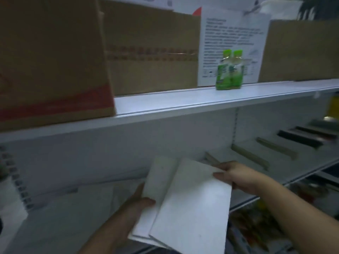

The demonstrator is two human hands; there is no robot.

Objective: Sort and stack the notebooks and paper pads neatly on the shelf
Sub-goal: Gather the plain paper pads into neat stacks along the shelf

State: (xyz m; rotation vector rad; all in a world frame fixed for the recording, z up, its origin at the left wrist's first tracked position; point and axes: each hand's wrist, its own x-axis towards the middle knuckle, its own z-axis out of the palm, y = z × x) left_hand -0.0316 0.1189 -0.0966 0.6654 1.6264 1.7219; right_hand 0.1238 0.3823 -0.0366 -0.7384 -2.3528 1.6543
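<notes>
Two plain white paper pads are up and fanned, held just below the white shelf board. The left-hand grip curls round the back pad's left edge, thumb on top. The right-hand grip pinches the front pad's upper right corner. On the board stand three brown cardboard boxes, two green packets and one white printed sheet, its writing too blurred to read.

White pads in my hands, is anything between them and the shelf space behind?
Nothing visible blocks them. The white pads, held by the left hand and right hand, sit in front of the shelf's bare back panel. A spiral notebook stands well off to the left.
</notes>
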